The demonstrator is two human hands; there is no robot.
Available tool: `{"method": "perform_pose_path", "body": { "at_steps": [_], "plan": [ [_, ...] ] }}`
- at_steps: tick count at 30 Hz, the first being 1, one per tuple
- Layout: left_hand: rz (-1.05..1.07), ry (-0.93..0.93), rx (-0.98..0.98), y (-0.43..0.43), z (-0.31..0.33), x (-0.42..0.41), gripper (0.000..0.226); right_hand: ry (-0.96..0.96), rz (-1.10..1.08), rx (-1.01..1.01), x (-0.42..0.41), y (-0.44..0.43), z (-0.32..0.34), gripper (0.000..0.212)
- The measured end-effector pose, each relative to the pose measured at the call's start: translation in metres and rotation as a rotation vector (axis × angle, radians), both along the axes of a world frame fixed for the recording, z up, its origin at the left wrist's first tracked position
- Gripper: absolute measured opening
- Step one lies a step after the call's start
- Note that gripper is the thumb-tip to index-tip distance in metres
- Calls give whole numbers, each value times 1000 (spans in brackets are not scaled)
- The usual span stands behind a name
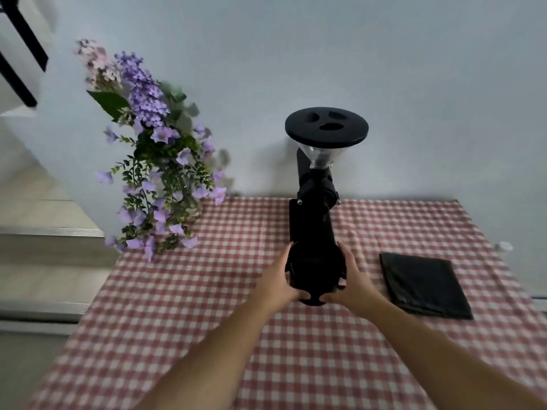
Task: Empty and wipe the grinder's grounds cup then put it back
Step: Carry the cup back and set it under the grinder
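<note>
A tall black coffee grinder (313,199) with a clear funnel hopper and a round black lid stands at the back of the table against the wall. At its foot sits the black grounds cup (315,270), on the grinder's round base. My left hand (279,281) wraps the cup's left side and my right hand (352,281) wraps its right side, thumbs near the front. A folded black cloth (424,285) lies flat on the table just right of my right hand.
The table carries a red-and-white checked tablecloth (236,321). A glass vase of purple flowers (159,173) stands at the back left, its stems leaning over the table. Pale steps (44,232) lie beyond the table's left edge. A white wall is behind the grinder.
</note>
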State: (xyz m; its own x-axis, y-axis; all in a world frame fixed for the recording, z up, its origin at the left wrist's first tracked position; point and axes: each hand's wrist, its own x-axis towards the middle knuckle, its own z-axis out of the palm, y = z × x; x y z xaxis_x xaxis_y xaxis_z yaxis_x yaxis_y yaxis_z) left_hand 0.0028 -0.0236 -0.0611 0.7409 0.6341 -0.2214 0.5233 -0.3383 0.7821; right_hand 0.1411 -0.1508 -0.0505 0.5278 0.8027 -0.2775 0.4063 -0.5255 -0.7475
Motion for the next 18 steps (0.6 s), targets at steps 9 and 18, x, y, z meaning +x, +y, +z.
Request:
{"method": "perform_pose_path", "body": {
  "at_steps": [9, 18],
  "plan": [
    [52, 58, 44, -17, -22, 11, 117, -36, 40, -43, 10, -6, -18, 118],
    [55, 148, 387, -36, 21, 25, 117, 2, 84, -39, 37, -29, -6, 121]
  ]
}}
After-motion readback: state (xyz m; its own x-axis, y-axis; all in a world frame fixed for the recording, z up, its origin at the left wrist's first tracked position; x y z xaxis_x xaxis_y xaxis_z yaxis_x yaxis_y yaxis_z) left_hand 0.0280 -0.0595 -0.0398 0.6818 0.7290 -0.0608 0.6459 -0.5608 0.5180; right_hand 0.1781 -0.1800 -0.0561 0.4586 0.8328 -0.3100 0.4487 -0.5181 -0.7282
